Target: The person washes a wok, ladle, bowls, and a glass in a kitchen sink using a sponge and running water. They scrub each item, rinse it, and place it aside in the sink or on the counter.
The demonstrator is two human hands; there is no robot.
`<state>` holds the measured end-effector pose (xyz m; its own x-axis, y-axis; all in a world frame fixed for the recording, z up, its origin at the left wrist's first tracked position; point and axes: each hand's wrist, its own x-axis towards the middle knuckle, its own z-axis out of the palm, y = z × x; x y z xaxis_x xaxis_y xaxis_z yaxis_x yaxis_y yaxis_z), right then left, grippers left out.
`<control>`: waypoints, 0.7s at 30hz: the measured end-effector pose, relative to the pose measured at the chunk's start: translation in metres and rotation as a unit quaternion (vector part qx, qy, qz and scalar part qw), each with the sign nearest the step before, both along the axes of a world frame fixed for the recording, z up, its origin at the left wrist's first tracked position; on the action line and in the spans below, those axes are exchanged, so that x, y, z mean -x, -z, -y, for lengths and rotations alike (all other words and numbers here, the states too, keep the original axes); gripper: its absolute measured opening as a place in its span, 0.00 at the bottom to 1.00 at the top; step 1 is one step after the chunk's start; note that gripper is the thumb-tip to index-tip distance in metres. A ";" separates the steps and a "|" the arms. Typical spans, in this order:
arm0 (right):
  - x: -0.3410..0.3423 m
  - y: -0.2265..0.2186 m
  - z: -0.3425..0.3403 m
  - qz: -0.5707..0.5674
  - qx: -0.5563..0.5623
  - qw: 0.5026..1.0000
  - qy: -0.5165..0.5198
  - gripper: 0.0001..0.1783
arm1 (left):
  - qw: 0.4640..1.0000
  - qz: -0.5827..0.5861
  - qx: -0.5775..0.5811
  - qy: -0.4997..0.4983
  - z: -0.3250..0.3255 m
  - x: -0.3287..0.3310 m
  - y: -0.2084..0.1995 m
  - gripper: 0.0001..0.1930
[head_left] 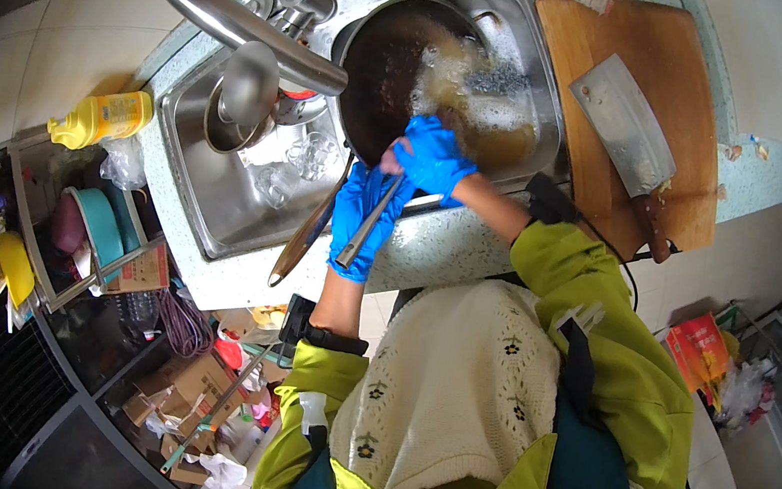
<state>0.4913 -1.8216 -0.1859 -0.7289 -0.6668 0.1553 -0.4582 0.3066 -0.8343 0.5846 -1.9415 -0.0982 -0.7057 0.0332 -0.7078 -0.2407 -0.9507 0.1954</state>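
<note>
Both hands wear blue gloves and meet over the front edge of the sink. My left hand (362, 215) is closed around the metal handle (371, 226) of a long utensil, whose other end I cannot make out. Closed over the utensil's upper part, my right hand (434, 158) has something small and pinkish (392, 157) at its fingers. Just beyond lies a dark wok (376, 70) in the right basin, holding brownish, foamy water (492, 108). The wok's long handle (306, 237) sticks out over the counter edge, beside my left hand.
A curved steel faucet (233, 14) arches over the left basin (203, 181), where a small pot (226, 129) and clear plastic pieces (291, 169) lie. At right, a cleaver (626, 128) rests on a wooden cutting board (701, 99). A yellow bottle (112, 117) stands at left.
</note>
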 end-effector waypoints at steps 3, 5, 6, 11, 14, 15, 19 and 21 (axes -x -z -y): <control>0.042 0.012 -0.027 -0.062 -0.193 0.977 -0.069 0.10 | 0.998 -0.035 -0.047 0.017 -0.003 0.005 -0.015 0.21; 0.069 0.015 -0.048 -0.061 -0.380 0.918 -0.097 0.11 | 0.996 -0.048 -0.033 0.071 -0.005 0.006 -0.025 0.20; 0.079 0.015 -0.066 -0.014 -0.306 0.946 -0.109 0.12 | 0.995 -0.029 -0.021 0.095 -0.005 0.006 -0.029 0.20; 0.075 0.031 -0.090 -0.036 -0.343 0.930 0.128 0.15 | 0.758 -0.100 0.412 0.496 -0.013 -0.004 -0.033 0.31; 0.059 0.042 -0.084 -0.082 -0.218 0.955 0.183 0.15 | 0.845 -0.130 0.325 0.405 -0.012 -0.026 -0.040 0.32; 0.057 0.045 -0.081 -0.032 -0.226 0.959 0.168 0.14 | 0.831 -0.139 0.374 0.387 -0.009 -0.033 -0.047 0.31; 0.054 0.052 -0.074 -0.050 -0.301 0.944 0.125 0.13 | 0.842 -0.166 0.415 0.303 0.018 -0.076 -0.104 0.25; 0.057 0.055 -0.076 -0.043 -0.279 0.955 0.096 0.11 | 0.865 -0.117 0.391 0.292 0.044 -0.104 -0.145 0.24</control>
<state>0.4345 -1.7458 -0.2410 -0.8469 -0.5179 -0.1206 -0.4074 0.7776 -0.4789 0.6882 -1.9857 0.0473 -0.8570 0.0089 -0.5153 -0.5026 -0.2355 0.8318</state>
